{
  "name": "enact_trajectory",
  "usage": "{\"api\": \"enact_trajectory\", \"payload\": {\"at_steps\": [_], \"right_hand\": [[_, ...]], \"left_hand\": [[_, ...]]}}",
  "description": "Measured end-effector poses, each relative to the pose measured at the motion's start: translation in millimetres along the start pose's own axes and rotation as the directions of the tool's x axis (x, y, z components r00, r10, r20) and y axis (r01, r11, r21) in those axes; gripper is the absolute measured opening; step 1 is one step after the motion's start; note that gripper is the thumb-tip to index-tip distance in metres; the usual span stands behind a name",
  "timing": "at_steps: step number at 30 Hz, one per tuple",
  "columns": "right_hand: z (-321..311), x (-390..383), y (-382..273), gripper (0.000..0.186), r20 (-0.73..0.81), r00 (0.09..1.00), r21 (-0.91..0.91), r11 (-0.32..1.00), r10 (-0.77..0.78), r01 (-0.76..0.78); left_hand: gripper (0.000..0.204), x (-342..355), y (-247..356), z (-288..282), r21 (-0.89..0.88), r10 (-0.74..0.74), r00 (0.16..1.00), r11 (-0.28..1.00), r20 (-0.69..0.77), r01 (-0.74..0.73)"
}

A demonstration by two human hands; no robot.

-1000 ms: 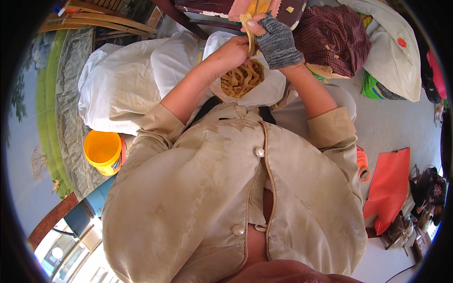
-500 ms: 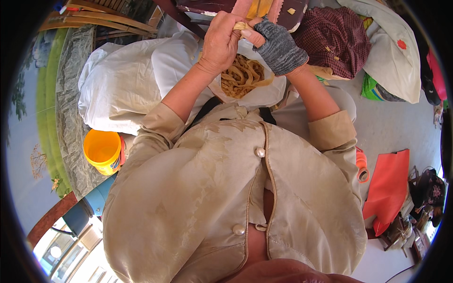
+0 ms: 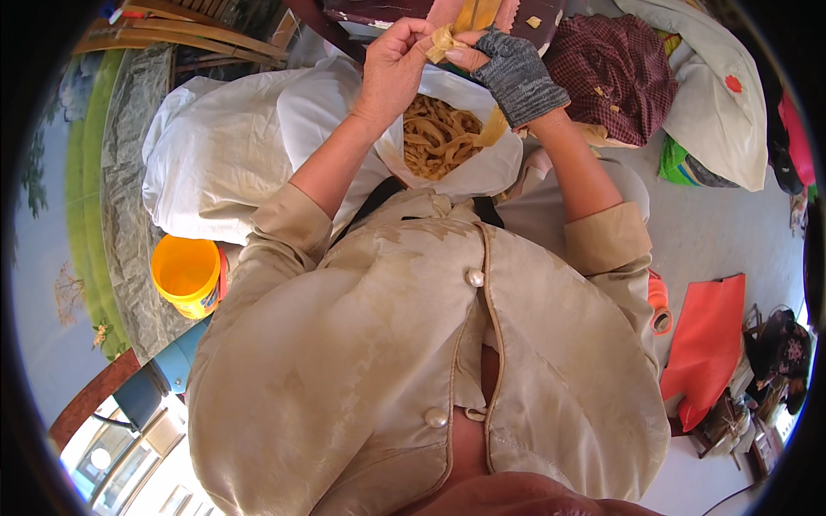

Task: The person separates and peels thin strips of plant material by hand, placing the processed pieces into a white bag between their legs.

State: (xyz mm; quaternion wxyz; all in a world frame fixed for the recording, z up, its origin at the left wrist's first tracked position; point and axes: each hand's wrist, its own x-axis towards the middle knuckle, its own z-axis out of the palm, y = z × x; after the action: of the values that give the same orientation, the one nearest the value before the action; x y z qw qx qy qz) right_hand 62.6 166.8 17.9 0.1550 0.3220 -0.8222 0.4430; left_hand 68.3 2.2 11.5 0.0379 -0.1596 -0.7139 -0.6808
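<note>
At the top centre my bare left hand (image 3: 391,73) pinches one side of a folded, knot-like yellow-tan strip (image 3: 442,43). On its other side my right hand (image 3: 519,79), in a grey fingerless glove, grips the strip between thumb and fingers. A flat end of yellow-tan strip (image 3: 493,127) hangs below the gloved hand. Under both hands a white bag (image 3: 490,172) stands open, with many curled tan strips (image 3: 434,142) inside. Just beyond my hands is a dark red surface (image 3: 361,10), where more of the yellow strip lies on a pink cloth (image 3: 512,13). What the strips are made of I cannot tell.
A full white sack (image 3: 224,155) lies to the left, with a yellow bucket (image 3: 185,271) nearer me. To the right sit a dark checked cloth bundle (image 3: 615,73) and a pale sack (image 3: 723,95). A red sheet (image 3: 710,344) lies on the grey floor at the right.
My hands have drawn slightly apart, and the left has shifted left. More of the folded strip shows between them. A strip end now hangs below the gloved hand.
</note>
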Motion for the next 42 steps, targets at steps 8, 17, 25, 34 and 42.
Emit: {"api": "enact_trajectory", "payload": {"at_steps": [8, 17, 25, 34, 42], "right_hand": [[-7.6, -0.7, 7.4, 0.029, 0.323, 0.735, 0.69, 0.383, 0.596, -0.614], [-22.2, 0.7, 45.4, 0.012, 0.267, 0.802, 0.893, 0.176, 0.535, -0.415], [19.8, -3.6, 17.4, 0.013, 0.169, 0.84, 0.62, 0.607, 0.515, -0.497], [24.2, -0.9, 3.3, 0.016, -0.123, 0.947, 0.378, 0.896, 0.296, -0.231], [-8.6, 17.8, 52.0, 0.021, -0.05, 0.768, 0.522, 0.672, 0.638, -0.525]], "left_hand": [[0.006, 4.8, 7.8, 6.4, -0.157, -0.065, 0.998, 0.986, -0.019, 0.062], [0.014, 6.6, 24.2, -20.0, 0.109, -0.046, 0.999, 0.993, 0.002, 0.045], [0.031, -10.9, 30.6, 9.0, 0.739, -0.004, 0.976, 0.654, 0.216, -0.161], [0.013, 20.9, -37.4, -38.8, 0.753, 0.303, 0.826, 0.347, 0.475, -0.56], [0.014, 50.1, -23.0, -6.7, -0.086, -0.281, 0.929, 0.947, 0.241, 0.309]]}}
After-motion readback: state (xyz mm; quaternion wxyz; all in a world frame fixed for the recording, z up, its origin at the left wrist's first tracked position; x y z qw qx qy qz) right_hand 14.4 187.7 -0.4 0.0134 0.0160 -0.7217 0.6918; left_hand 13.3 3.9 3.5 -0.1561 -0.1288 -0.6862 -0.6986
